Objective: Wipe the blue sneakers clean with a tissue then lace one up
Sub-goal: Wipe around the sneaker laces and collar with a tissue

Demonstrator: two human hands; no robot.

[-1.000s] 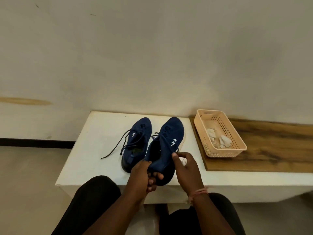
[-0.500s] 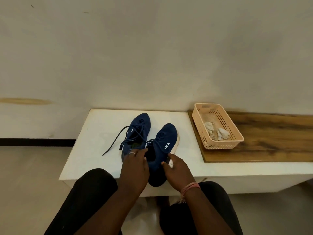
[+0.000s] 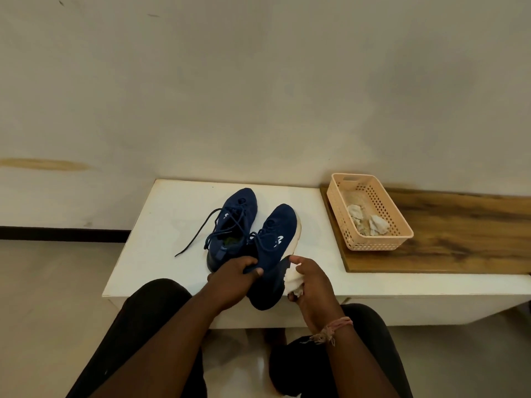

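My left hand (image 3: pixel 234 275) reaches forward from my lap with the forearm angled up and to the right, and its fingers are curled over the collar of the nearer blue sneaker (image 3: pixel 273 254), thumb lying along the shoe's side. I grip it there at the heel end, so the shoe's toe points away from me and its heel hangs past the front edge of the white table (image 3: pixel 161 225). The pale sole edge faces my right side.

My right hand (image 3: pixel 309 278) comes up on the other side of that shoe, wrist bent inward (a frayed thread band sits on the wrist), with the fingers closed round a crumpled white tissue (image 3: pixel 293 280). The tissue sits between my palm and the sneaker's outer side, touching the shoe near the heel.

The second blue sneaker (image 3: pixel 234 225) lies just beyond my left hand, flat on the table, toe away from me, touching or nearly touching the one I hold. Its dark lace (image 3: pixel 198 234) is loose and trails out to the left of my left hand across the table top.

Further off to the right of my right hand, well apart from it, a peach plastic basket (image 3: pixel 382 242) stands on a wooden board (image 3: pixel 459 234) and holds a few crumpled used tissues (image 3: pixel 366 222).
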